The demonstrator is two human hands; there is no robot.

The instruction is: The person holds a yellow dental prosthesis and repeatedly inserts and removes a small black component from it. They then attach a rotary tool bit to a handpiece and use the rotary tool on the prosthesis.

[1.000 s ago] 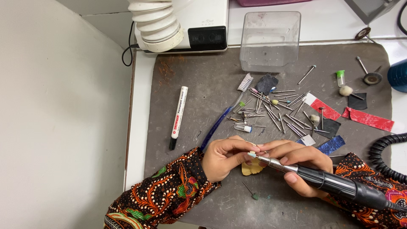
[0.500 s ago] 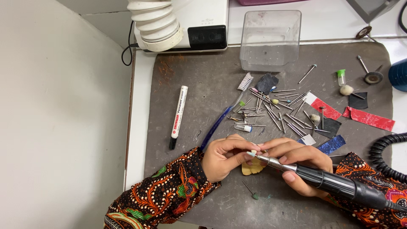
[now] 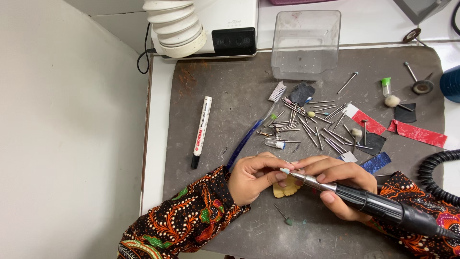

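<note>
At the lower centre of the frame, above the grey worktop (image 3: 230, 96), the left hand (image 3: 253, 178) pinches a small, stiff, light-looking yellowish dental piece (image 3: 284, 190) by its edges while the right hand (image 3: 338, 186) has its fingers wrapped around a black-and-silver rotary handpiece (image 3: 364, 201).

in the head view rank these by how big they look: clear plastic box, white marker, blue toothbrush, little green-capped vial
1. clear plastic box, by far the largest
2. blue toothbrush, longest of the slim items
3. white marker, shorter but thicker than the toothbrush, so those two are close
4. green-capped vial, smallest
</note>
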